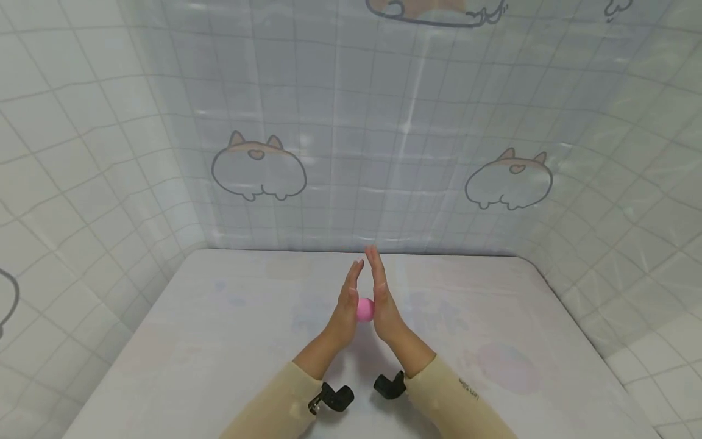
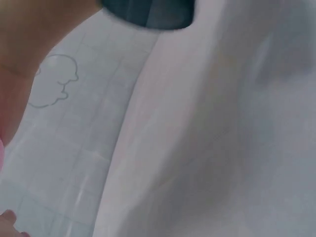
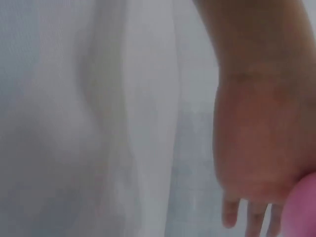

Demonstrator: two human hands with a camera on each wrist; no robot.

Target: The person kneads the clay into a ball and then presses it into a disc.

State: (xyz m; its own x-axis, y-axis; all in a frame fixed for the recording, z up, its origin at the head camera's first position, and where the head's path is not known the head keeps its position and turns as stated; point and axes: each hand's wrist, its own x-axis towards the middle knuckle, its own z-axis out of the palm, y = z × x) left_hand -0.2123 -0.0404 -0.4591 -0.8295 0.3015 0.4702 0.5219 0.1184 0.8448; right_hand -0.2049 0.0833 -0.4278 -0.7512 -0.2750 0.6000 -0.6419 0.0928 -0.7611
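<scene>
A small pink ball [image 1: 365, 310] is held between the two palms, above the table. My left hand [image 1: 347, 308] presses it from the left with straight fingers pointing away and up. From the other side my right hand [image 1: 386, 305] presses with its fingers also straight. The fingertips of both hands lean close together over the ball. In the right wrist view the ball [image 3: 301, 210] touches the palm of the right hand [image 3: 256, 143]. Only a sliver of pink shows at the left edge of the left wrist view.
A pale table [image 1: 219, 329] with faint coloured patches lies under the hands. Grid-patterned curtains [image 1: 351, 122] with cartoon corgi drawings surround it at the back and sides. Black camera mounts [image 1: 337, 397] stick out from the beige sleeves [image 1: 280, 405].
</scene>
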